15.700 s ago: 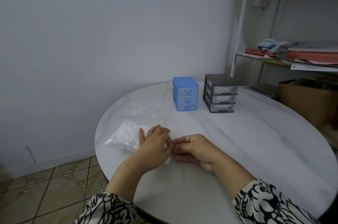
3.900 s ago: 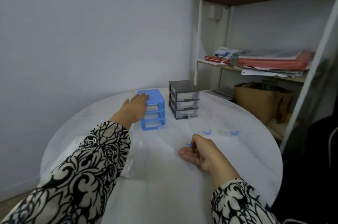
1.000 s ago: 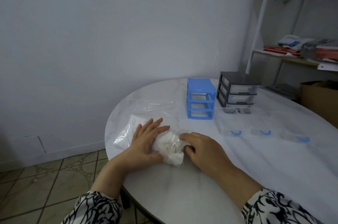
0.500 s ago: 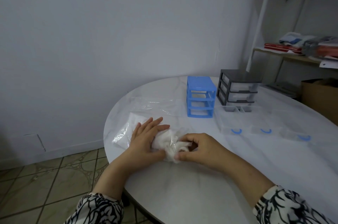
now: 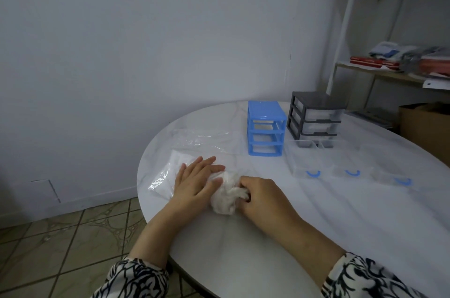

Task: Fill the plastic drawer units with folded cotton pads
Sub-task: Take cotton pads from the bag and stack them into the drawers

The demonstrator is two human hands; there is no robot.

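Observation:
A white wad of cotton [image 5: 225, 198] lies on the marble table [image 5: 243, 254] between my hands. My left hand [image 5: 194, 182] rests flat on its left side with straight fingers, partly over a clear bag of cotton pads [image 5: 168, 176]. My right hand [image 5: 261, 196] curls its fingers into the wad's right side and grips it. The blue drawer frame [image 5: 266, 134] stands behind with all three slots empty. Its three clear drawers with blue handles [image 5: 348, 168] lie in a row to the right. The grey drawer unit [image 5: 315, 117] stands beside the blue one.
An empty clear plastic bag [image 5: 204, 140] lies behind the hands. Two small clear trays [image 5: 314, 144] sit in front of the grey unit. A shelf with papers [image 5: 399, 64] and a cardboard box [image 5: 423, 125] stand at the right. The table edge is near my left forearm.
My right hand's fingers have dug further into the cotton wad, which now bulges toward me. My left hand stays pressed on its left side.

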